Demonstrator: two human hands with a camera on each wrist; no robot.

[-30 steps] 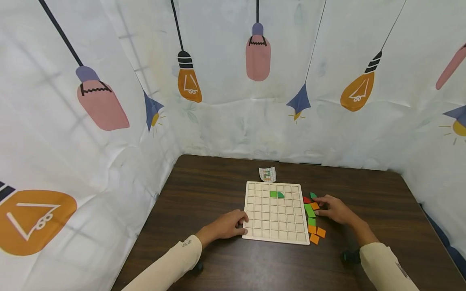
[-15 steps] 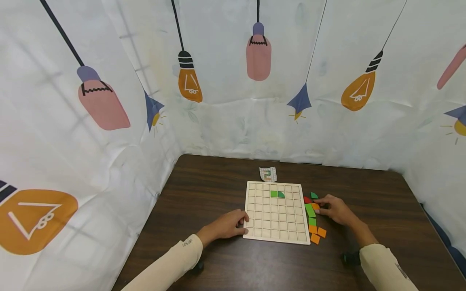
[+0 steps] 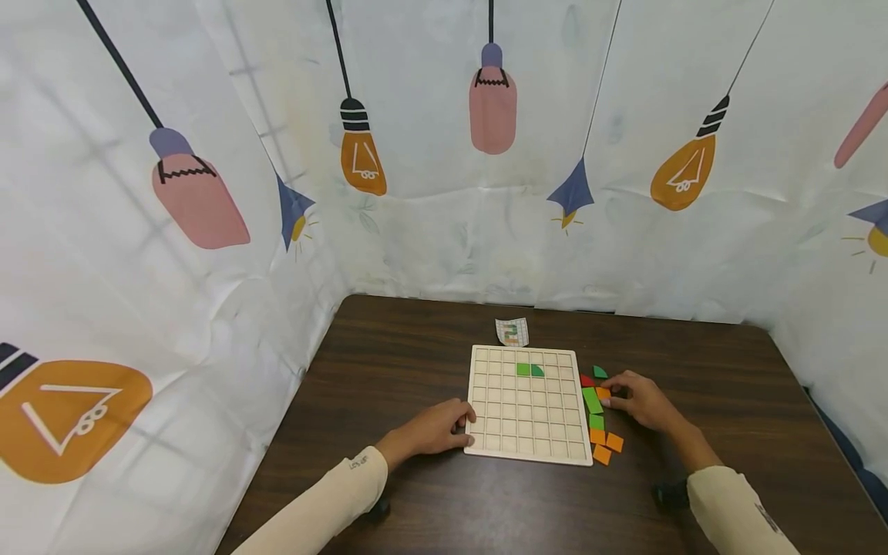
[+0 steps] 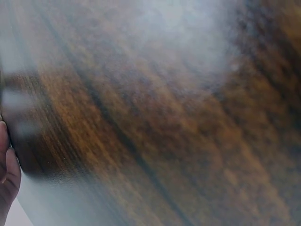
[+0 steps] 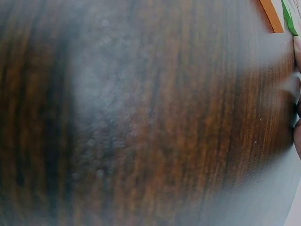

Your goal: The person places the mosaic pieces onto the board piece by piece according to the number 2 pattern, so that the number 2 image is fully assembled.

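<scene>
In the head view, my left hand [image 3: 437, 426] holds the left edge of a pale wooden grid board [image 3: 520, 432], fingers bent and thumb at the edge. A light green square tile [image 3: 523, 369] and a dark green quarter-circle tile [image 3: 537, 371] sit side by side in its upper cells. Right of the board, my right hand [image 3: 640, 399] pinches an orange square tile [image 3: 603, 393] between thumb and fingers. Beside it lie a red tile [image 3: 586, 381], a light green tile [image 3: 593, 401] and another dark green quarter-circle tile [image 3: 600, 371]. The wrist views catch only fingertips.
A small printed pattern card [image 3: 512, 332] lies behind the board. Nearer me, a green square tile [image 3: 596, 422] and several orange tiles [image 3: 602, 455] lie along the board's right side. The dark wooden table [image 3: 395, 347] meets a patterned white curtain [image 3: 444, 231] at the back.
Both hands stay almost in place. The right fingers have drawn back slightly from the loose dark green quarter-circle tile and remain at the orange tile. The head view drifts a little.
</scene>
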